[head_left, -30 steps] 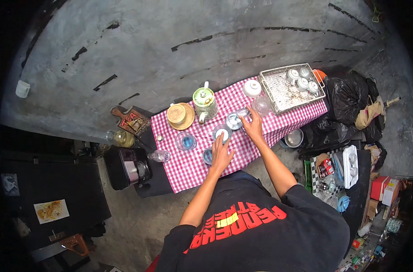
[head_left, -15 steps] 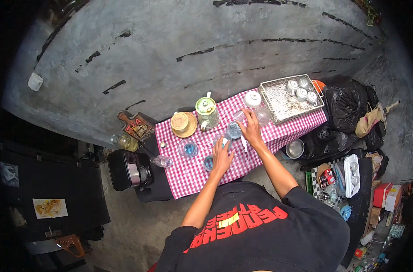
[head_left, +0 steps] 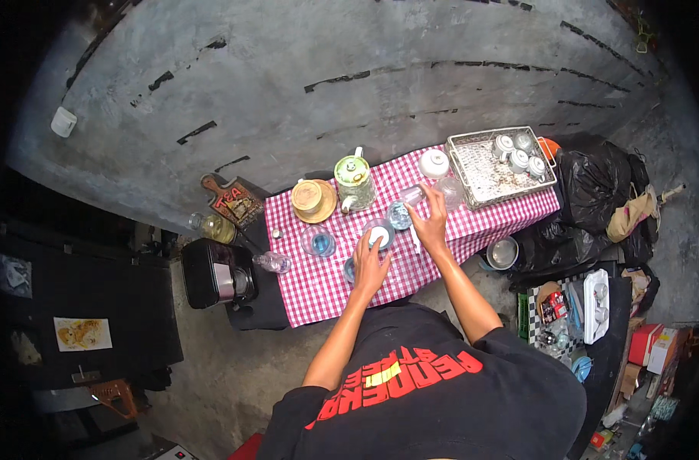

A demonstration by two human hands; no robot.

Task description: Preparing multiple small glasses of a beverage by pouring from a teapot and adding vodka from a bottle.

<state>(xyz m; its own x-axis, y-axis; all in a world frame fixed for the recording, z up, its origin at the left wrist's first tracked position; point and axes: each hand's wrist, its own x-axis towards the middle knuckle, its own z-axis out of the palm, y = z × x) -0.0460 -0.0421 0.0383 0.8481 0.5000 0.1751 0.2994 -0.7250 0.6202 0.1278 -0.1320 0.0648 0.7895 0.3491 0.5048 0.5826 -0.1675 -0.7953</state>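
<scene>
We are steadying a clear glass (head_left: 379, 234) under left hand (head_left: 370, 267) fingers; right hand (head_left: 432, 224) is gripping a tilted glass (head_left: 412, 196) (over checked desk (head_left: 319, 287)).

clear glass (head_left: 379, 232) upright on checked cloth under left hand (head_left: 370, 264), second clear glass (head_left: 412, 196) tilted at right hand (head_left: 430, 222)

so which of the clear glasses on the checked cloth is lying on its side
The glass at the right hand, by the wire rack. The other glasses, like the blue-bottomed one, stand upright.
</scene>
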